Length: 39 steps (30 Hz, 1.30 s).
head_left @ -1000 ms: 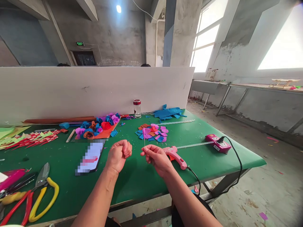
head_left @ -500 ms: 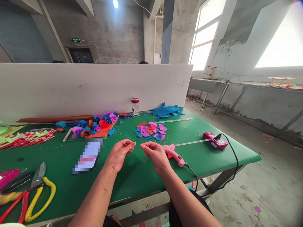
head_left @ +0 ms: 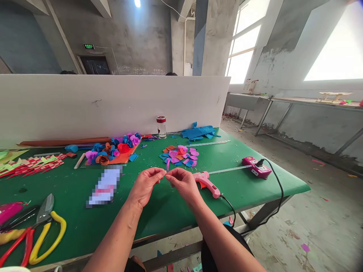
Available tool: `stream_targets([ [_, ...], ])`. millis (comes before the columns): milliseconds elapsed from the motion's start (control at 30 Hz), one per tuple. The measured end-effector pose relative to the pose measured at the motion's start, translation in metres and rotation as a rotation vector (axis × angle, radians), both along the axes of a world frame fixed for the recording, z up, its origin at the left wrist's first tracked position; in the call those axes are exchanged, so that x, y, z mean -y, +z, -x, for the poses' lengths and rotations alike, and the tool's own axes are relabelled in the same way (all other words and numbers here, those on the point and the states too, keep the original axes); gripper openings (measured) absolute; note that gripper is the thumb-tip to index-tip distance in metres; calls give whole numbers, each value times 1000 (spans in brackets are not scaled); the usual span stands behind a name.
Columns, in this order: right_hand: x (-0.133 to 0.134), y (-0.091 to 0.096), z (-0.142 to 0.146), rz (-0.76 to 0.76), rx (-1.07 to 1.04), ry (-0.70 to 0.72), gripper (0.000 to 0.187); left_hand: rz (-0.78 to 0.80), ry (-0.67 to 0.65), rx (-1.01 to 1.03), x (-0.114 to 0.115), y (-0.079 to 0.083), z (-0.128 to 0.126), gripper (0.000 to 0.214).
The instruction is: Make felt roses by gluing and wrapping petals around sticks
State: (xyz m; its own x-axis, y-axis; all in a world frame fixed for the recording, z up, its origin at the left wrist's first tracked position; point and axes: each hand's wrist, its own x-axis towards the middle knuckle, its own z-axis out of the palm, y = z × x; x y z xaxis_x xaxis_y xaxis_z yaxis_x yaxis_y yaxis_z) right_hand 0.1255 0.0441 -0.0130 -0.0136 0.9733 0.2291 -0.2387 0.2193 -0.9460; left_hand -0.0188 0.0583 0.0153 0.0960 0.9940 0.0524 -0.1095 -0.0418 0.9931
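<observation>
One slim purple paper piece [head_left: 168, 164], nearly upright, in right hand [head_left: 183, 184]

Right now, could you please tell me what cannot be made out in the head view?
Head view:
Phone: screen, masked by pixelation.
Pink glue gun: nozzle, hidden behind the right hand.
Purple paper: lower end, hidden by fingertips; unclear if the left hand grips it.
Wall writing: too small to read.
White rim, bottom left: cut off by the lower edge.
</observation>
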Motion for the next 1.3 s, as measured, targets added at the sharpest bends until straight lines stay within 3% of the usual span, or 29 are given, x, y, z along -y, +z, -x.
stream_targets([
  [100, -1, -2, 4, 51, -46, 52, 30, 38, -58, 93, 2, -1, -6, 30],
  [200, -1, 0, 1, 74, -79, 35, 30, 22, 0, 97, 1, -1, -6, 31],
  [333, -2, 13, -17, 21, -96, -149, 32, -111, 139, -317, -1, 0, -2, 20],
  [433, -3, 21, -31, -32, -115, -337, 34, -231, 132, -579, -2, -6, -10, 17],
  [500, -5, 21, -36, -46, -134, -385, 35, -316, 138, -696, -3, -13, -21, 24],
  [633, -9, 13, -36, 5, -206, -328, 38, -364, 121, -935, -7, -24, -40, 36],
  [900, -9, 5, -36, 30, -180, -262, 38, -312, 145, -1015, -8, -20, -42, 36],
  [1000, -9, 6, -35, 27, -170, -265, 37, -210, 153, -889, -10, -12, -31, 30],
  [1100, -7, 7, -31, 31, -170, -251, 36, -46, 0, -433, -8, 1, -18, 21],
  [1200, -5, 8, -26, 3, -137, -186, 33, 12, -97, -97, -3, 10, -7, 34],
  [1300, -2, 10, -23, -50, -51, -111, 28, 61, -127, -3, 1, 12, 0, 44],
])
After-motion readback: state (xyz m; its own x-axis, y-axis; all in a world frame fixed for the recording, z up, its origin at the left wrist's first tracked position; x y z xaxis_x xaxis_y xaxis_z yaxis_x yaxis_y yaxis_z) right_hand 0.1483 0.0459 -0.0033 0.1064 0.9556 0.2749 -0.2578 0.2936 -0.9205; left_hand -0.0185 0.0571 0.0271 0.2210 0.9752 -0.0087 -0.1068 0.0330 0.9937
